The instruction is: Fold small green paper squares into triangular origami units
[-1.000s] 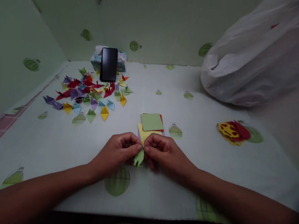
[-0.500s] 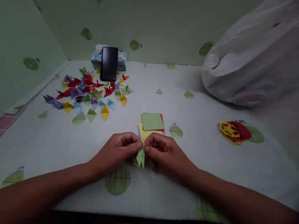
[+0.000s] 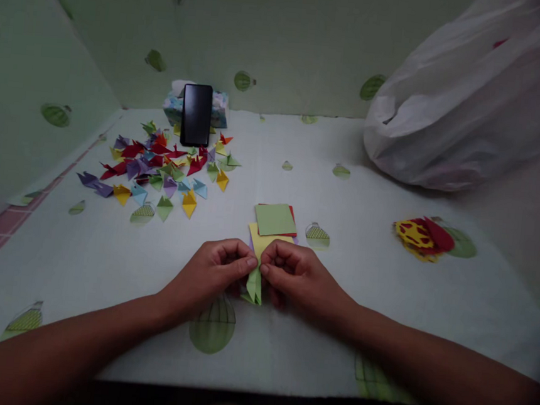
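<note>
A partly folded piece of light green origami paper (image 3: pixel 254 284) is pinched between both hands, its narrow pointed ends turned toward me. My left hand (image 3: pixel 221 267) grips its left side with thumb and forefinger. On the opposite edge, the thumb and curled fingers of my right hand (image 3: pixel 295 271) are closed on the same paper. Just beyond the hands lies a stack of square paper sheets (image 3: pixel 276 220), green on top with red under it. A yellow sheet (image 3: pixel 260 234) and a bit of purple stick out below, partly covered by my fingers.
At the far left several folded paper cranes (image 3: pixel 160 161) lie in a colourful pile. Behind them a black phone (image 3: pixel 196 115) leans on a tissue box (image 3: pixel 220 110). A white plastic bag (image 3: pixel 428 128) fills the back right. Red and yellow cut-out pieces (image 3: pixel 422 238) lie at the right.
</note>
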Demonstrator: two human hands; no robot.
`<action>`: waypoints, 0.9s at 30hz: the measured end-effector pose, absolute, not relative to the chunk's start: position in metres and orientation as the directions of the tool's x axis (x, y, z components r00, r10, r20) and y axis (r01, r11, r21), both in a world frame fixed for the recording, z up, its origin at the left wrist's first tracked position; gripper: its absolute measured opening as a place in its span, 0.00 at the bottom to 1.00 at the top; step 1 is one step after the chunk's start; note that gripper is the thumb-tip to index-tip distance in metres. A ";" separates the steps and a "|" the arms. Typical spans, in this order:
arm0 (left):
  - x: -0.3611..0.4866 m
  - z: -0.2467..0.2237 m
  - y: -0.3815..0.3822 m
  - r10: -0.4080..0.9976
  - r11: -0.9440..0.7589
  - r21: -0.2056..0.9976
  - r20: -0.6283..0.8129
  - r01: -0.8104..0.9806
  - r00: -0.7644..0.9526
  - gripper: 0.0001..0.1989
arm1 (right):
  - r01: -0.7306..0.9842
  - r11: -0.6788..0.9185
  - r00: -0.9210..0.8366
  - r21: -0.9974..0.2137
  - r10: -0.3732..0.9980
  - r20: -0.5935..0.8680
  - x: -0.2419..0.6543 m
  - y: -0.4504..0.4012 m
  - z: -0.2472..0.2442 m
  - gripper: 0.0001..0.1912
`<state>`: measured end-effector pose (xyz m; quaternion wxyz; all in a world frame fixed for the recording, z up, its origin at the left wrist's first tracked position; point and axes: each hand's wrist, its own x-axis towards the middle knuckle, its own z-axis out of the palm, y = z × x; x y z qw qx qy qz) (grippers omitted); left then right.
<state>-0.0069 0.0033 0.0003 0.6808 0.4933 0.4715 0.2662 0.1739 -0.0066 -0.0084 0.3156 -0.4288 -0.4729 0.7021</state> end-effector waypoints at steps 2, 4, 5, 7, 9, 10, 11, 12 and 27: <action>-0.007 0.000 0.003 0.826 0.370 0.923 -0.380 0.109 0.416 0.12 | -0.037 -0.354 -0.433 -0.935 0.848 -0.304 0.174 -0.007 -0.009 0.10; -0.007 0.000 0.003 0.826 0.367 0.923 -0.379 0.111 0.417 0.12 | -0.041 -0.350 -0.430 -0.936 0.851 -0.300 0.174 -0.007 -0.009 0.10; -0.007 0.000 0.003 0.826 0.367 0.924 -0.378 0.111 0.418 0.13 | -0.041 -0.347 -0.429 -0.937 0.853 -0.298 0.174 -0.007 -0.010 0.10; -0.007 -0.001 0.003 0.828 0.364 0.925 -0.375 0.110 0.417 0.13 | -0.031 -0.337 -0.429 -0.941 0.855 -0.292 0.174 -0.007 -0.010 0.09; -0.007 0.000 0.003 0.831 0.359 0.927 -0.372 0.113 0.413 0.13 | -0.019 -0.331 -0.430 -0.943 0.855 -0.292 0.174 -0.007 -0.010 0.08; -0.007 0.000 0.003 0.832 0.356 0.928 -0.370 0.114 0.413 0.13 | -0.017 -0.329 -0.431 -0.944 0.855 -0.290 0.174 -0.007 -0.009 0.07; -0.007 0.000 0.003 0.833 0.352 0.929 -0.368 0.116 0.412 0.13 | -0.015 -0.328 -0.432 -0.944 0.854 -0.290 0.174 -0.007 -0.009 0.07; -0.007 0.000 0.003 0.834 0.350 0.929 -0.367 0.119 0.411 0.13 | -0.014 -0.329 -0.431 -0.944 0.854 -0.291 0.174 -0.007 -0.009 0.07; -0.006 0.002 0.002 0.842 0.354 0.927 -0.373 0.121 0.390 0.13 | -0.024 -0.311 -0.420 -0.950 0.865 -0.273 0.175 -0.007 -0.010 0.08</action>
